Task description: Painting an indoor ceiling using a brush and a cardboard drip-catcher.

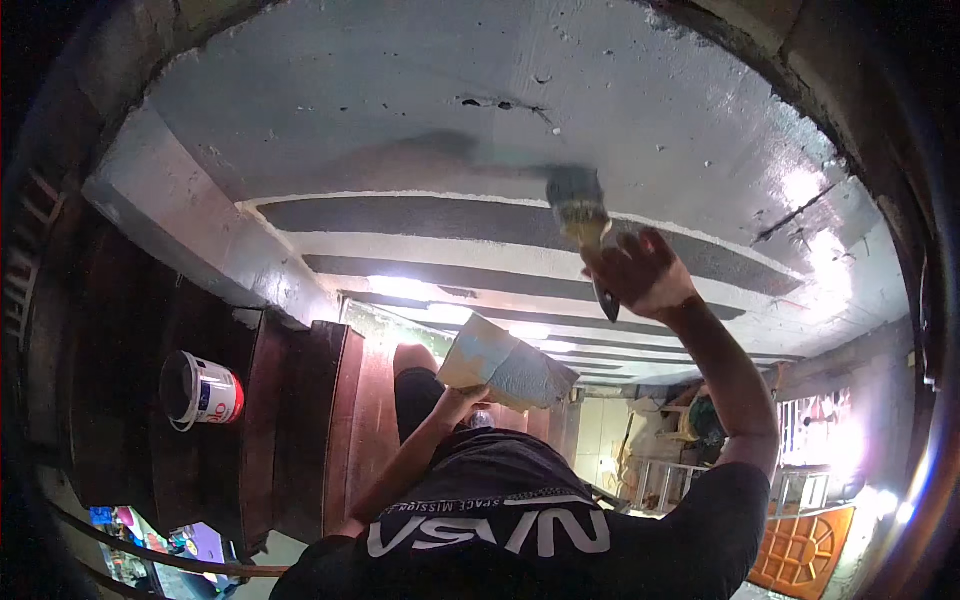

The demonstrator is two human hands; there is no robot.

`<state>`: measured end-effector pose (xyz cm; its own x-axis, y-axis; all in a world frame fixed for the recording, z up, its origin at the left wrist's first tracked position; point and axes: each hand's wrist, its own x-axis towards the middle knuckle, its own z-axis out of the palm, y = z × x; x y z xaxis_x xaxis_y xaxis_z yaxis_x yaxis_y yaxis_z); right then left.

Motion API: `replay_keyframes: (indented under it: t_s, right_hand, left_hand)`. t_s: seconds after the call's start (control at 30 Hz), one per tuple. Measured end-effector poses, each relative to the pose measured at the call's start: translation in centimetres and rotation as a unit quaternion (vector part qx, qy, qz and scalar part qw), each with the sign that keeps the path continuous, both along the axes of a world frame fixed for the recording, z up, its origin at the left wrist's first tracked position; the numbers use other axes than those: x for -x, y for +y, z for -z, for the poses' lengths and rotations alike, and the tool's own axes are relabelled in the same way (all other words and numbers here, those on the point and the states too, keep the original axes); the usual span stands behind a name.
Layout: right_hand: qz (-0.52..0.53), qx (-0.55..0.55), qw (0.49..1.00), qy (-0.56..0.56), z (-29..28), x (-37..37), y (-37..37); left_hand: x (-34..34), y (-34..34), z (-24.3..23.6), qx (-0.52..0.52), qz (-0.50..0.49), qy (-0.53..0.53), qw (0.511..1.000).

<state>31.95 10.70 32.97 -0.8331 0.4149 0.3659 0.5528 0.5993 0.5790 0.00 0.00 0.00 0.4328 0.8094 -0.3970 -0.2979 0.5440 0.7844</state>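
My right hand [645,270] grips the wooden handle of a wide paintbrush [585,220], its dark, paint-coated bristles raised against the grey painted surface [350,90] overhead. That surface has small cracks and pits, and beside the brush run dark and white stripes [420,225] with a rough white edge. Lower, in front of my dark shirt, my left hand [462,400] holds a flat, pale rectangular board [505,365] smeared with paint, fingers at its lower edge. Whether the bristles touch the surface is hard to tell.
Dark wooden stair steps [280,420] are on the left, with a white paint bucket [210,395] on one and a railing [170,560] below. At lower right are a metal ladder [670,480], clutter, a bright window [820,430] and an orange panelled door [800,550].
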Motion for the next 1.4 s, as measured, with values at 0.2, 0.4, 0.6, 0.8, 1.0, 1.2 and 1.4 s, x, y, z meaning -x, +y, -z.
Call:
replay_keyframes:
  t_s: [0.2,0.4,0.6,0.8,1.0,1.2,1.4]
  right_hand:
    - [-0.014,-0.043,0.991,0.125,-10.9,0.8,-0.9]
    - [-0.139,0.034,0.975,0.168,-19.1,5.5,0.6]
    - [-0.155,-0.046,0.986,0.049,-20.1,9.7,4.6]
    - [-0.135,-0.204,0.969,0.039,-27.0,10.1,2.4]
    - [-0.081,-0.319,0.944,0.004,-16.7,10.2,3.5]
    - [-0.067,-0.121,0.99,0.039,2.1,13.6,3.8]
    - [-0.057,0.11,0.975,0.185,7.9,16.5,1.1]
  left_hand:
    - [-0.4,-0.6,1.5,0.009,0.019,0.04,0.999]
    - [-1.1,-0.4,3.9,0.015,0.034,0.012,0.999]
    - [-1.7,-1.0,4.7,0.023,0.001,-0.035,0.999]
    - [-1.2,-1.4,4.0,0.005,-0.013,-0.025,1.0]
    - [-0.4,-1.4,2.0,0.013,-0.019,0.004,1.0]
    - [0.2,-1.5,2.0,0.05,-0.038,-0.011,0.998]
    - [0.7,-2.1,2.7,0.05,-0.048,-0.008,0.998]
